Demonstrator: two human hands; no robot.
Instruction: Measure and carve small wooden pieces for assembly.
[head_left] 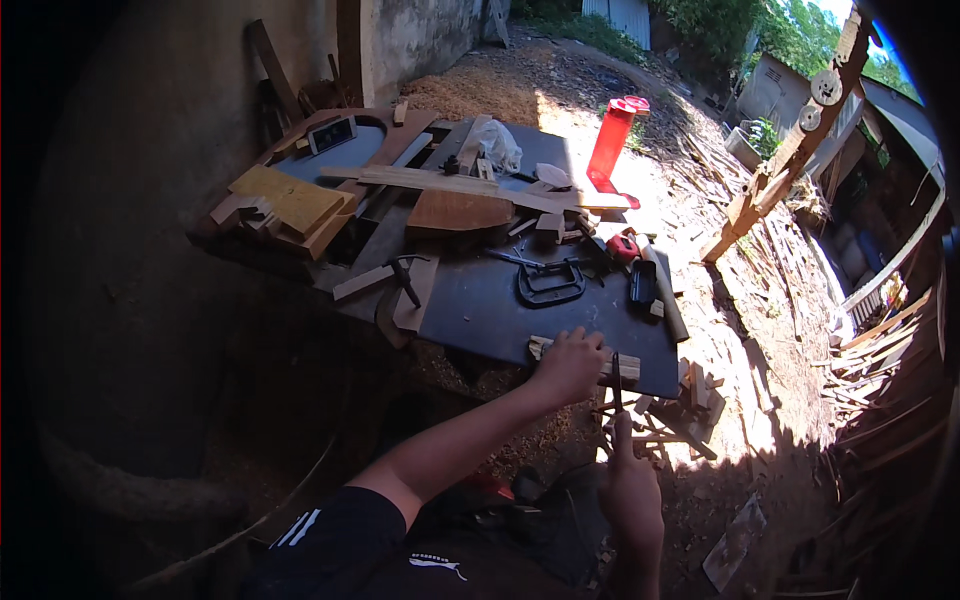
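My left hand [572, 367] presses down on a short pale wooden block [626, 369] at the near edge of the dark table. Its fingers are closed over the block's left part and hide some of it. My right hand [632, 490] is lower and to the right, wrapped round the handle of a narrow dark-bladed hand tool [616, 378]. The blade points up and away from me and meets the block just right of my left hand. Whether it is a saw, a file or a knife cannot be made out.
On the table [470, 318] lie a black C-clamp [550, 288], a hammer [405, 282], a red tape measure [622, 248] and a black case [643, 284]. Boards [460, 211], a phone [332, 135] and a red bottle [610, 145] are farther back. Wood scraps [700, 385] litter the ground.
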